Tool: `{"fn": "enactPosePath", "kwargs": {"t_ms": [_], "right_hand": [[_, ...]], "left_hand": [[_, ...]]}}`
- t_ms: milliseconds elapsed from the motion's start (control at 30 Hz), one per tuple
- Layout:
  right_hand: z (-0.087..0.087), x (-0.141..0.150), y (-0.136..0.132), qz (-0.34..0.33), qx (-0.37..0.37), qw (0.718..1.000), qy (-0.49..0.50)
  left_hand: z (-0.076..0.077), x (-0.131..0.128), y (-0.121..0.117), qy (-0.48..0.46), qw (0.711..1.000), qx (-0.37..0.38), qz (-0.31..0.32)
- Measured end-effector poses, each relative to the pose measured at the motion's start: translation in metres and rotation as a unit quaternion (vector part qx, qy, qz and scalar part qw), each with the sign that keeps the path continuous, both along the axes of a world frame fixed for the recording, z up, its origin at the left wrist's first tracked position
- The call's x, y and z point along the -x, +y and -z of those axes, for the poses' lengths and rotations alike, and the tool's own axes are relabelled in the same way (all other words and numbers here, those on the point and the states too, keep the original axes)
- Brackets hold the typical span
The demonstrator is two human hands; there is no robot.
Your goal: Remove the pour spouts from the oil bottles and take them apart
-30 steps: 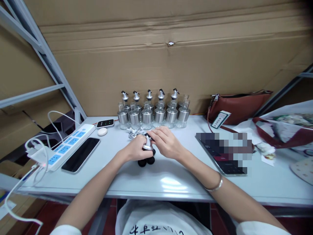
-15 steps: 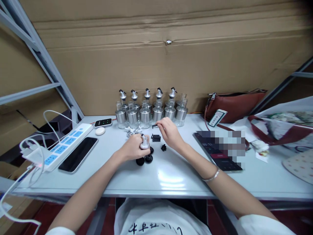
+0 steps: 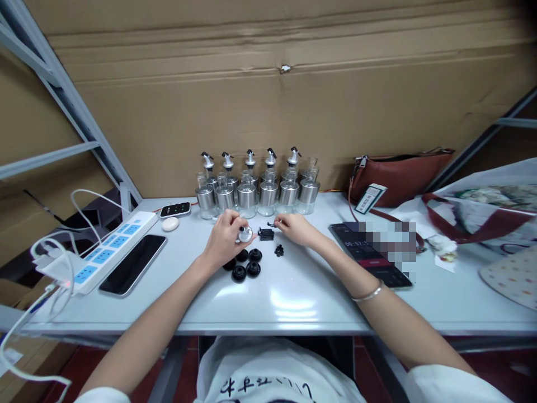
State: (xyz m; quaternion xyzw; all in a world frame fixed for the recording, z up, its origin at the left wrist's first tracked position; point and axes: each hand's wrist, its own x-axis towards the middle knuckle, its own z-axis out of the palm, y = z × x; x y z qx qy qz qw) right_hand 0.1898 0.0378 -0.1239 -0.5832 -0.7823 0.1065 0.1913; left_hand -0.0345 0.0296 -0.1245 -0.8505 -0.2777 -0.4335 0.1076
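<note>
My left hand (image 3: 220,240) is closed around a silver pourer spout (image 3: 245,235), tilted so its round end faces me. Between the thumb and fingers of my right hand (image 3: 297,229) is a small black flap (image 3: 271,224), pinched by one end. Right below it lies a small stack of similar black flaps (image 3: 266,235). Nearer to me is a cluster of tiny black parts (image 3: 279,251). Several round black stoppers (image 3: 253,269) rest below my left hand, which partly covers some of them.
Glass bottles with steel sleeves (image 3: 246,197) stand in rows at the back; several carry pourer spouts. A power strip (image 3: 107,254) and a phone (image 3: 133,265) lie left. On the right are a tablet-like screen (image 3: 364,246) and a brown bag (image 3: 403,182).
My left hand has risen away from the stoppers and tipped the pourer spout, uncovering more stoppers. My right hand has come slightly toward me, still pinching the black flap.
</note>
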Motion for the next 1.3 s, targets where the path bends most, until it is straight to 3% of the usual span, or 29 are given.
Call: {"fn": "enactPosePath", "kwargs": {"t_ms": [167,267,433,500,600,767,833,933,1067,1167,1300], "right_hand": [[0.005,0.004,-0.001,-0.064,0.020,0.998,-0.003],[0.003,0.003,-0.002,-0.062,0.016,0.998,0.015],[-0.009,0.010,-0.010,-0.065,0.017,0.989,0.130],[-0.012,0.019,-0.016,-0.120,0.054,0.968,0.213],[-0.013,0.038,-0.027,-0.202,0.107,0.915,0.332],[-0.006,0.058,-0.038,-0.179,0.206,0.826,0.494],[-0.006,0.059,-0.039,-0.167,0.223,0.805,0.523],[-0.009,0.056,-0.037,-0.148,0.203,0.805,0.537],[-0.016,0.050,-0.035,-0.118,0.157,0.826,0.529],[-0.019,0.047,-0.034,-0.113,0.140,0.835,0.520],[-0.019,0.045,-0.033,-0.109,0.107,0.838,0.524]], "left_hand": [[0.003,0.000,0.002,0.006,1.000,-0.016,0.021],[0.003,-0.001,0.002,0.017,0.999,-0.015,0.025],[0.005,-0.004,0.000,0.008,0.998,-0.024,0.054],[0.007,-0.005,0.000,-0.014,0.997,-0.001,0.080],[0.012,-0.007,0.001,-0.061,0.989,0.059,0.122],[0.018,-0.007,0.003,-0.105,0.977,0.120,0.142],[0.018,-0.007,0.003,-0.095,0.979,0.114,0.141],[0.013,-0.004,0.002,-0.067,0.983,0.107,0.133],[0.005,-0.001,-0.001,-0.048,0.989,0.107,0.094],[0.001,-0.001,-0.003,-0.050,0.991,0.108,0.055],[-0.001,-0.003,-0.006,-0.072,0.989,0.121,0.049]]}}
